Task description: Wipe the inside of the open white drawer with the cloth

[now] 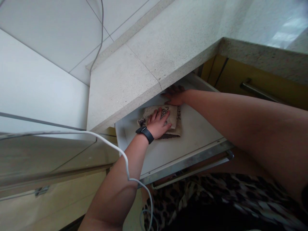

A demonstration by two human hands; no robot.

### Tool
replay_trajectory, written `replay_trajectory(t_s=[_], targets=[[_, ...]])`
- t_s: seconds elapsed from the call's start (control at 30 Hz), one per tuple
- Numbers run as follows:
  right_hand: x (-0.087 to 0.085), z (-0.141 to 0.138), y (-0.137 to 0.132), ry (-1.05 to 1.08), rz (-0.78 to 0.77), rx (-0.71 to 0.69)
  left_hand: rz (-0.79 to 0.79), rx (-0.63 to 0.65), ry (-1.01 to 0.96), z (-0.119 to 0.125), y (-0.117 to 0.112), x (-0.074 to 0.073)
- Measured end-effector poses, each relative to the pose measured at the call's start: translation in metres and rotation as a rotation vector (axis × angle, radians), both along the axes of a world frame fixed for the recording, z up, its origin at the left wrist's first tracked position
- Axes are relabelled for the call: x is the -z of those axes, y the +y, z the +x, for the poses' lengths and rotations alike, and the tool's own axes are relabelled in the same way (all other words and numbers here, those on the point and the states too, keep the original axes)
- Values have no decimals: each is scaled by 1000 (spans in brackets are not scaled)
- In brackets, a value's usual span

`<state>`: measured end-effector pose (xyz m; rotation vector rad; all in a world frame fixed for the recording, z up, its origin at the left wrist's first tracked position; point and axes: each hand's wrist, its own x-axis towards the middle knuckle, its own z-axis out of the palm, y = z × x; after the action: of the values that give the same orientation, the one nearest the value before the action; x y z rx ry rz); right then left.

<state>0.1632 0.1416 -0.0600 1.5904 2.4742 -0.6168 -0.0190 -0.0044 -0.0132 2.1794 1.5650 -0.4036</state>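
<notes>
Nearest: dark-and-light spotted fabric clothing (173, 202) at the lower edge, then a thin white plastic cable (126, 162) hanging loosely across the left forearm; where it leads, can't tell. Next, a long metal bar handle (192, 173) on the front of a white, flat-bottomed drawer (192, 138), pulled well out, presumably so both arms can reach in. The left hand (158, 124), black smartwatch with dark strap (146, 134) on its wrist, lies palm down on a folded beige textile cloth with dark pattern and dark edging (174, 120). The cloth sits inside the drawer, on its floor, toward the bench side. Left grip: wide, fingers spread, nothing enclosed; the flat palm probably keeps the layers down and the bundle steady. Lower layers stick out on the near side, so the fold isn't squared. Right hand (175, 96) reaches farther back, just beside the cloth's far edge, in shadow near the bench lip; its grip looks loosely spread, no object visible in it, contact with the cloth unclear. Beyond: pale speckled stone bench (144, 77) overhanging the drawer's back, mustard-yellow cabinet front (231, 73) off to the right, finally white tiled wall (72, 29) with thin grey cable (102, 32) hanging down it.
</notes>
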Motion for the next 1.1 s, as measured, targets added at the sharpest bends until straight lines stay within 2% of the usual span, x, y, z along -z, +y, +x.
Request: replay_trajectory(t_s=[0.6,0.83,1.1], targets=[[0,1,2,8,18,-10,-14,1,9,2,0,-7],[0,2,2,-61,49,-26,-15,0,12,4,-2,-11],[4,3,4,-41,75,-53,0,4,6,4,-1,-9]])
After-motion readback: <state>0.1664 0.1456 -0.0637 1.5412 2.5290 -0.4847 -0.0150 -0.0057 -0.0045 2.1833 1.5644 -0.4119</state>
